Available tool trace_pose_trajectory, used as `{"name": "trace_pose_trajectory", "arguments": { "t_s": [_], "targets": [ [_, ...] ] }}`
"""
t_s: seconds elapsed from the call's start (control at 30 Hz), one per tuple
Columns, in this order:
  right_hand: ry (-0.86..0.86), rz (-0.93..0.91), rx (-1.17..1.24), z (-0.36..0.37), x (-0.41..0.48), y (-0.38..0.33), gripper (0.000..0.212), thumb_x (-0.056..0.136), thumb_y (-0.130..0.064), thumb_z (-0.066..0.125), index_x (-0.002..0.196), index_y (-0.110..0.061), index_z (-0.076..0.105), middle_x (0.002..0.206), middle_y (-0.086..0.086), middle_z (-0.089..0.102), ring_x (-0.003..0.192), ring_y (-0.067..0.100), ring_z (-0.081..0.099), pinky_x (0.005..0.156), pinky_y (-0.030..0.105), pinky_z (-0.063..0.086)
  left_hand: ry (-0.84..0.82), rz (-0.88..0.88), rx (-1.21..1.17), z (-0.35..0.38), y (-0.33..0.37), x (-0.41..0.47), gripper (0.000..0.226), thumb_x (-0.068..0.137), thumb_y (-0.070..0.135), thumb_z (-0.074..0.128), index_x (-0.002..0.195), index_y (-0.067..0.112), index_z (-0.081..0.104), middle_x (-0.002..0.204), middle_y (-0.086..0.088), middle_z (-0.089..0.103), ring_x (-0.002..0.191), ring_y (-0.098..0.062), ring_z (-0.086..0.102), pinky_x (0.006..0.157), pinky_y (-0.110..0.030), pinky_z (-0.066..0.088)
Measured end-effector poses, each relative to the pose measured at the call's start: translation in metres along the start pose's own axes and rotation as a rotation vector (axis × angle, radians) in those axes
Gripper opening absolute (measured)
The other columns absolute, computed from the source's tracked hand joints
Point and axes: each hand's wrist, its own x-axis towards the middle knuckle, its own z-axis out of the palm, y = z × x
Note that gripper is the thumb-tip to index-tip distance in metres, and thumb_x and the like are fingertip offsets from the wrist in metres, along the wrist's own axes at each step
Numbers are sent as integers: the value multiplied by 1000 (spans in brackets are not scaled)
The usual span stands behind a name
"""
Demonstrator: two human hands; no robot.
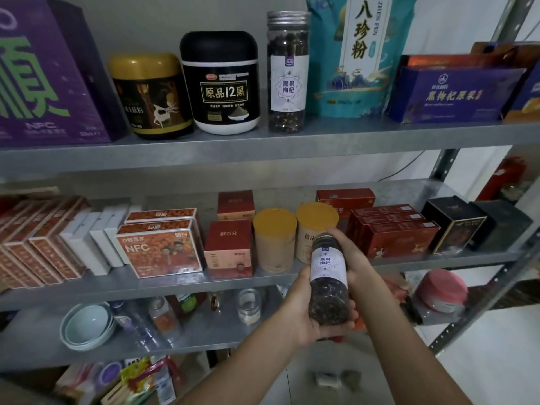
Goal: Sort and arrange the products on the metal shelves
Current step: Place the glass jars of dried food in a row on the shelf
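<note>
Lower centre-right of the frame: we hold a clear jar (328, 276) of dark dried berries, white label towards us, leaning slightly. It is in front of the shelving and rests on no shelf. Our left hand (301, 314) comes in from the lower left and curls round the jar's base. Our right hand (352, 258) grips the upper part from behind (most of its fingers are hidden by the glass), with one fingertip showing just above the cap.

Behind the hands, at lower left, a stack of pale bowls (87, 325) and a clear glass (249, 306) stand on a low shelf. A pink-lidded container (444, 290) stands at lower right.

Across the middle of the frame runs the middle shelf (175, 285). From left to right it carries an orange NFC box (159, 249), two yellow-lidded canisters (274, 241) side by side, a row of red boxes (394, 232) and a black box (454, 226).

Farthest, along the upper part of the frame, is the top shelf (263, 150). From left to right it carries a purple box (49, 74), a gold-lidded tub (150, 95), a black tub (223, 83), a matching jar (287, 71) standing upright with a silver cap, a teal pouch (359, 54) just beside that jar, and a blue box (455, 92).
</note>
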Motion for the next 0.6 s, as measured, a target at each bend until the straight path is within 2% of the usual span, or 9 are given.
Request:
{"name": "trace_pose_trajectory", "arguments": {
  "t_s": [0.07,0.17,0.2,0.27,0.33,0.4,0.47,0.53,0.6],
  "targets": [
    [39,-64,0,3,-8,-4,42,85,-43,70,87,-2,59,70,15,60,53,26,61,54,33,57,83,83,121,-6,2,1,61,95,63,39,102,9,68,84,-13,72,71,-27,69,68,-38,59],
    [277,-289,-260,10,-17,-11,45,84,-43,72,107,-7,59,85,11,67,67,24,65,61,31,54,222,283,286,-8,4,-1,34,101,51,38,104,26,60,85,-1,71,66,-14,71,50,-27,56],
    [360,-384,-311,13,-21,-13,44,84,-42,72,110,-10,59,88,9,68,70,22,66,61,30,53,216,318,313,-7,5,-2,33,102,51,36,107,27,58,90,-2,70,70,-15,71,49,-28,56],
    [377,-487,-314,17,-27,-15,41,83,-43,74,108,-14,58,90,7,68,71,22,67,64,31,54,200,350,342,-5,5,-1,41,102,51,33,121,23,56,102,-8,70,80,-23,71,54,-32,59],
    [224,-433,-269,17,-34,-19,42,80,-45,74,104,-14,59,90,8,68,74,24,67,71,35,57,96,266,203,-3,8,-6,48,101,51,36,121,13,58,101,-16,70,73,-28,69,54,-36,59],
    [-20,-302,-157,13,-40,-24,39,81,-44,71,97,-10,60,88,11,66,77,26,67,76,38,57,-152,89,-77,-2,8,-14,55,98,50,40,111,0,62,88,-21,67,62,-29,66,51,-32,57],
    [-226,-202,61,11,-44,-24,34,86,-40,67,95,-8,59,89,14,70,78,29,71,73,39,60,-348,-28,-308,2,6,-22,56,94,45,42,106,-6,62,83,-21,64,58,-28,65,48,-30,56],
    [-314,-161,188,12,-47,-20,33,87,-39,66,95,-8,58,88,13,70,73,26,71,71,38,60,-448,-58,-399,4,1,-24,56,91,41,46,104,-10,63,86,-22,65,61,-29,66,50,-33,58],
    [-311,-192,163,13,-49,-18,33,86,-40,65,91,-8,57,81,10,67,65,22,67,65,33,59,-468,-33,-330,6,-3,-26,57,94,44,44,106,-9,64,91,-23,66,66,-30,67,55,-34,59]
  ]
}}
